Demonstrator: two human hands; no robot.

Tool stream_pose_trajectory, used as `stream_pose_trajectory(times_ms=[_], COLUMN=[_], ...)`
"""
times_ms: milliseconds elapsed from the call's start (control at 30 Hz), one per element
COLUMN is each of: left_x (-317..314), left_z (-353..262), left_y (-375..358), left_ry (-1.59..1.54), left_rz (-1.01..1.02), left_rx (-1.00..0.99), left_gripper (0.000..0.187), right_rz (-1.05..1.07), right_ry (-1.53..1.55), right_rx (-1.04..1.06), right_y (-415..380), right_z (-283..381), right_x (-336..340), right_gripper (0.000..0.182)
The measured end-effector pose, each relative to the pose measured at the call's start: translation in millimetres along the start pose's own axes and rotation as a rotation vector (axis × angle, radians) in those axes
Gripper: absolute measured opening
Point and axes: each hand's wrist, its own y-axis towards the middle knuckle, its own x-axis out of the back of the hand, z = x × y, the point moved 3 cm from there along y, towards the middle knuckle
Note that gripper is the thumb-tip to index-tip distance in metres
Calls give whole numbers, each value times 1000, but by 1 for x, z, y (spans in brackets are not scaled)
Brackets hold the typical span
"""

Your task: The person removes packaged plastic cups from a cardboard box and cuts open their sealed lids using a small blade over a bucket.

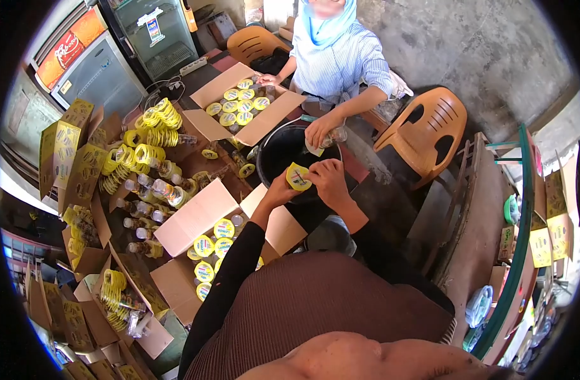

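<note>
Above a black bucket (262, 172), my left hand (278, 192) is wrapped round a small cup with a printed yellow lid (298, 177), which is tilted so that its top faces me. My right hand (331, 183) has its fingertips pinched at the right edge of that lid; the exact grip is partly hidden. Close to my lap stands an open carton (198, 218) of similar yellow-lidded cups (223, 228). Across the bucket, a co-worker's hand (325, 130) holds a clear cup (336, 135) tipped over the bucket's far rim.
A second open carton (207, 123) of lidded cups sits at the far side, beside the co-worker. Bottles (169, 193) and stacked yellow rings (157, 136) crowd the left. Orange chairs (426, 136) stand behind the bucket; a green rail (524, 209) runs along the right.
</note>
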Motion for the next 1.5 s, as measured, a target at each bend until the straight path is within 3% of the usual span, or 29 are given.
stream_pose_trajectory(times_ms=[133, 333, 433, 667, 867, 933, 1000, 1067, 1100, 1167, 1333, 1400, 1467, 1500], left_x=[0, -3, -6, -7, -1, 0, 0, -3, -4, -6, 0, 9, 18, 21], left_z=[-24, -22, -26, -33, -11, -7, -10, -13, -12, -10, -42, -57, -72, -77], left_y=[-3, -4, -4, -5, -3, -2, -3, -6, -6, -6, -10, -11, -12, -12], left_ry=[118, 75, 125, 89, 64, -7, -110, -150, -198, -298, -347, -340, -175, -117], left_rz=[38, 55, 58, 45, 2, -4, -43, -40, -84, -153, -177, -190, -201, -236], left_rx=[-18, 30, -57, -20, -30, -10, 8, 6, -15, -16, -32, -61, -10, -78], left_gripper=[63, 63, 64, 59, 63, 64, 64, 63, 63, 63, 62, 62, 52, 44], right_rz=[-19, 39, 67, 14, -122, -260, -322, -524, -526, -385, -167, -224, -283, -181], right_ry=[-14, -42, -39, -80, -75, 61, 123, 348, 346, 414, 481, 530, 581, 608], right_rx=[98, 35, 36, -44, -273, -499, -580, -938, -941, -1192, -1314, -1303, -1291, -1278], right_y=[-2, -6, -14, -21, -35, -56, -80, -115, -134, -183, -242, -249, -246, -241], right_z=[2, -10, -11, -25, -55, -80, -100, -117, -123, -134, -118, -112, -108, -108], right_x=[-15, -12, -21, -10, 30, 30, 16, -8, -30, -88, -190, -212, -219, -220], right_gripper=[16, 15, 16, 19, 16, 17, 19, 20, 20, 21, 29, 30, 31, 34])
